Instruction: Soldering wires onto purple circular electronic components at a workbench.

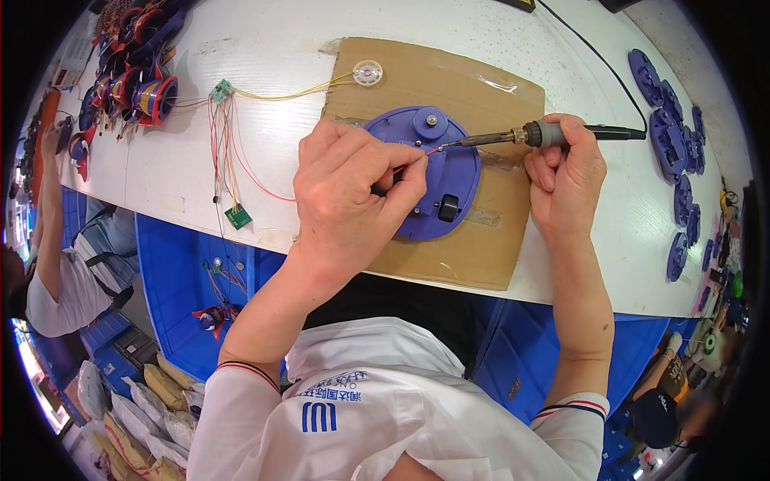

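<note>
My right hand (568, 172) grips a soldering iron (553, 134) by its grey sleeve, fingers closed round it. The iron's tip reaches left over a purple plastic base (461, 172) and meets the end of a thin red wire (434, 151). Between thumb and forefinger, my left hand (353, 180) pinches that wire. The base has a round boss with a metal post and a black block (448, 208); the left hand hides part of it. Thin wires run from behind the left hand toward a small green circuit board (221, 91). A round clear speaker (368, 73) lies beyond the base.
Under the base lies a cardboard sheet (497, 248) on the white table (273, 48). Another green board (238, 216) hangs on wires near the table's edge. Red-and-blue assemblies (144, 92) pile up at left, purple parts (667, 140) at right. Blue bins (172, 280) stand below. A person (72, 297) sits at left.
</note>
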`<action>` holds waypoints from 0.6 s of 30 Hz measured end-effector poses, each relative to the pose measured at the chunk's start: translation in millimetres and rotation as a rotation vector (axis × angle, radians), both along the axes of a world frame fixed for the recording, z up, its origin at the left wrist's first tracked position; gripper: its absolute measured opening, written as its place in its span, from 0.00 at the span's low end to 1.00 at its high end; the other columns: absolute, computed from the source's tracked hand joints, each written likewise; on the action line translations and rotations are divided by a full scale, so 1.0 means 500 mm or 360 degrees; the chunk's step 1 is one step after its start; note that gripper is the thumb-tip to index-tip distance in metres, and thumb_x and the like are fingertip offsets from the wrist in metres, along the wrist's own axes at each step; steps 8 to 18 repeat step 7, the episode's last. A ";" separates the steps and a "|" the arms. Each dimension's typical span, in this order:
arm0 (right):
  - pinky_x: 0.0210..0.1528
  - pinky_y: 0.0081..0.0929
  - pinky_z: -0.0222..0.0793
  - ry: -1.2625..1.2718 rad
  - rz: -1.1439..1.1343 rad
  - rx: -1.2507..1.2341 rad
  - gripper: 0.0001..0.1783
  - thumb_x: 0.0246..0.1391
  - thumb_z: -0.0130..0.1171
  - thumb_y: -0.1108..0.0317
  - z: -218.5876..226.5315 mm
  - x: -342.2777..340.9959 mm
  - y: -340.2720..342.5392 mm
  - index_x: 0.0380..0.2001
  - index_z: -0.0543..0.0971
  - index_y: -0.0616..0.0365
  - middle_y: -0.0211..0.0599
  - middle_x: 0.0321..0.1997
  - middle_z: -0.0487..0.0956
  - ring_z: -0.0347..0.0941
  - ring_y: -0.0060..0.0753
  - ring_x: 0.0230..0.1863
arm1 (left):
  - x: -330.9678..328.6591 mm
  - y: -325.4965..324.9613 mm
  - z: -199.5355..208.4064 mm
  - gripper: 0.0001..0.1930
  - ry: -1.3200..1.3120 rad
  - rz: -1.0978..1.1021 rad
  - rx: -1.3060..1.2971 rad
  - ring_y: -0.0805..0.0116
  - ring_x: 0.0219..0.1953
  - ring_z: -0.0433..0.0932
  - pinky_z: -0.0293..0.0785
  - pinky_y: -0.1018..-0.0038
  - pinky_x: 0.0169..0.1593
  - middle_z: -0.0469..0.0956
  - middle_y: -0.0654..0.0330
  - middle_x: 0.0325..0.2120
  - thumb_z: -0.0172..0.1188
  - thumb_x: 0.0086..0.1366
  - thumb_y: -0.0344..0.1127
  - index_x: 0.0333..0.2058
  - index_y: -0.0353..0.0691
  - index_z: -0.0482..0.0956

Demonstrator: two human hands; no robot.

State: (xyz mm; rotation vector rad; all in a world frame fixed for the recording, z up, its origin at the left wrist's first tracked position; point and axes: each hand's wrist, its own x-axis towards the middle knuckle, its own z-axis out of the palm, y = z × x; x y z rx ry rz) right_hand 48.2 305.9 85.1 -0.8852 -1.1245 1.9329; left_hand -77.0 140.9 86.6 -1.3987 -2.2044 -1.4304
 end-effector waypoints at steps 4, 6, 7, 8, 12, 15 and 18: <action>0.12 0.10 0.43 -0.0019 0.0020 0.0021 0.11 0.57 0.50 0.64 -0.003 0.003 0.002 0.32 0.76 0.61 0.24 0.13 0.63 0.48 0.12 0.09 | 0.000 -0.001 0.000 0.09 0.0018 0.0003 -0.0009 0.74 0.23 0.62 0.60 0.81 0.34 0.63 0.73 0.12 0.62 0.39 0.20 0.18 0.44 0.78; 0.12 0.10 0.44 0.0010 0.0004 -0.0059 0.12 0.57 0.50 0.63 -0.002 0.004 0.005 0.34 0.76 0.61 0.24 0.13 0.63 0.48 0.12 0.09 | 0.000 0.001 0.001 0.09 0.0067 0.0024 -0.0008 0.73 0.24 0.63 0.60 0.80 0.35 0.64 0.73 0.13 0.63 0.39 0.21 0.19 0.44 0.78; 0.12 0.10 0.44 0.0025 -0.0004 -0.0100 0.12 0.57 0.50 0.62 -0.001 0.004 0.007 0.34 0.75 0.60 0.24 0.13 0.63 0.48 0.12 0.09 | -0.001 0.002 0.002 0.09 0.0092 0.0034 -0.0008 0.73 0.25 0.63 0.60 0.80 0.35 0.64 0.72 0.13 0.63 0.39 0.21 0.19 0.44 0.78; 0.12 0.10 0.44 0.0025 -0.0004 -0.0100 0.12 0.57 0.50 0.62 -0.001 0.004 0.007 0.34 0.75 0.60 0.24 0.13 0.63 0.48 0.12 0.09 | -0.001 0.002 0.002 0.09 0.0092 0.0034 -0.0008 0.73 0.25 0.63 0.60 0.80 0.35 0.64 0.72 0.13 0.63 0.39 0.21 0.19 0.44 0.78; 0.12 0.10 0.44 0.0025 -0.0004 -0.0100 0.12 0.57 0.50 0.62 -0.001 0.004 0.007 0.34 0.75 0.60 0.24 0.13 0.63 0.48 0.12 0.09 | -0.001 0.002 0.002 0.09 0.0092 0.0034 -0.0008 0.73 0.25 0.63 0.60 0.80 0.35 0.64 0.72 0.13 0.63 0.39 0.21 0.19 0.44 0.78; 0.12 0.10 0.44 0.0025 -0.0004 -0.0100 0.12 0.57 0.50 0.62 -0.001 0.004 0.007 0.34 0.75 0.60 0.24 0.13 0.63 0.48 0.12 0.09 | -0.001 0.002 0.002 0.09 0.0092 0.0034 -0.0008 0.73 0.25 0.63 0.60 0.80 0.35 0.64 0.72 0.13 0.63 0.39 0.21 0.19 0.44 0.78; 0.12 0.10 0.44 0.0025 -0.0004 -0.0100 0.12 0.57 0.50 0.62 -0.001 0.004 0.007 0.34 0.75 0.60 0.24 0.13 0.63 0.48 0.12 0.09 | -0.001 0.002 0.002 0.09 0.0092 0.0034 -0.0008 0.73 0.25 0.63 0.60 0.80 0.35 0.64 0.72 0.13 0.63 0.39 0.21 0.19 0.44 0.78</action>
